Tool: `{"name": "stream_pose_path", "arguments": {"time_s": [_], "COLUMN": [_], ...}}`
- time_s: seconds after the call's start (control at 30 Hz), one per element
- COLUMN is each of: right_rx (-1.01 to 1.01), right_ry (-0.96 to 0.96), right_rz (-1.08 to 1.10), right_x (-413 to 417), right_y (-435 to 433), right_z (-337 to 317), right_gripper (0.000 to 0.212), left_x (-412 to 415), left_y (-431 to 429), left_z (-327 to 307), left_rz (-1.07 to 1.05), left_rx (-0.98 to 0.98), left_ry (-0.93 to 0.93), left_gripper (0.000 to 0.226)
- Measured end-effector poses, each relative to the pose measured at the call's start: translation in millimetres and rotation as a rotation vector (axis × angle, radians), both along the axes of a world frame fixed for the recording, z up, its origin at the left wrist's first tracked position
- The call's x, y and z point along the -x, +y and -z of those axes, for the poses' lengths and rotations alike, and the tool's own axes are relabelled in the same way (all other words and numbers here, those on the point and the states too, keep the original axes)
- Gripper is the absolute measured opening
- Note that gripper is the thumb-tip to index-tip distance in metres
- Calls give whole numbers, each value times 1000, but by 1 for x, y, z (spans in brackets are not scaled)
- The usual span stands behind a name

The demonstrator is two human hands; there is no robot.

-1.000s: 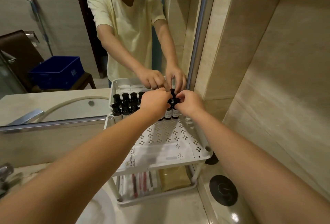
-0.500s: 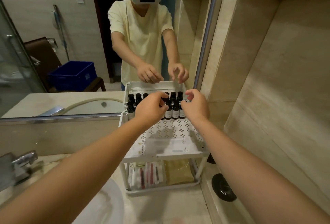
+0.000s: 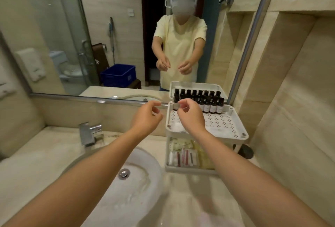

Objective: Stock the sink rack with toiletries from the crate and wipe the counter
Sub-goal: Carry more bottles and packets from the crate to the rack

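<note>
The white two-tier sink rack (image 3: 223, 124) stands on the counter at the right, against the mirror. A row of small dark bottles (image 3: 212, 105) with white labels lines the back of its top shelf. Sachets and packets (image 3: 183, 158) fill the lower shelf. My left hand (image 3: 147, 117) hovers left of the rack, fingers loosely curled, holding nothing. My right hand (image 3: 191, 117) hovers over the top shelf's left part, also loosely curled and holding nothing, and hides the leftmost bottles. The blue crate (image 3: 118, 75) shows only as a reflection in the mirror.
A white sink basin (image 3: 137, 187) with a metal drain (image 3: 124, 173) lies below my arms. The chrome faucet (image 3: 88, 133) sits at its back left. A black round object (image 3: 245, 151) lies behind the rack's right leg. A stone wall closes the right side.
Both hands have drawn back from the bottle row and let go. They now hover lower and further left, and the view has pulled back to show the sink.
</note>
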State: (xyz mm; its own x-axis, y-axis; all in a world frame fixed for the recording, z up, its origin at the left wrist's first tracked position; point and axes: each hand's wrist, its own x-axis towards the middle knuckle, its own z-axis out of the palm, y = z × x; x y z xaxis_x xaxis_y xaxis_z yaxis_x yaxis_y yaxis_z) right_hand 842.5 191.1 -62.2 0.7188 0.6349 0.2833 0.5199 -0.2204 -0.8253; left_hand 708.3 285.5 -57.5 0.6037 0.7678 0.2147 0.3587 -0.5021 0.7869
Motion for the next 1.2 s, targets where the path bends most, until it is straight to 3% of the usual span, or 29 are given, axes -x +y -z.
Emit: {"name": "stream_pose_path", "arguments": {"time_s": [0.17,0.5,0.87,1.2], "right_rx": [25,276,317,362], "right_ry": [19,76,12,-70], "right_rz": [-107,-487,-824,-1147], "right_x": [86,269,462,607], "right_y": [1,-3,-17,-44], "right_z": [15,50,83,91], "right_gripper": [22,29,30,31], "left_x": [100,301,505,633], "left_y": [-14,-58,-131,-203], "left_z": [5,49,94,107], "left_rz": [-119,-423,-776,-1094], "left_rx": [16,120,197,289], "left_ry": [-14,52,123,85], "left_gripper": [40,37,37,37]}}
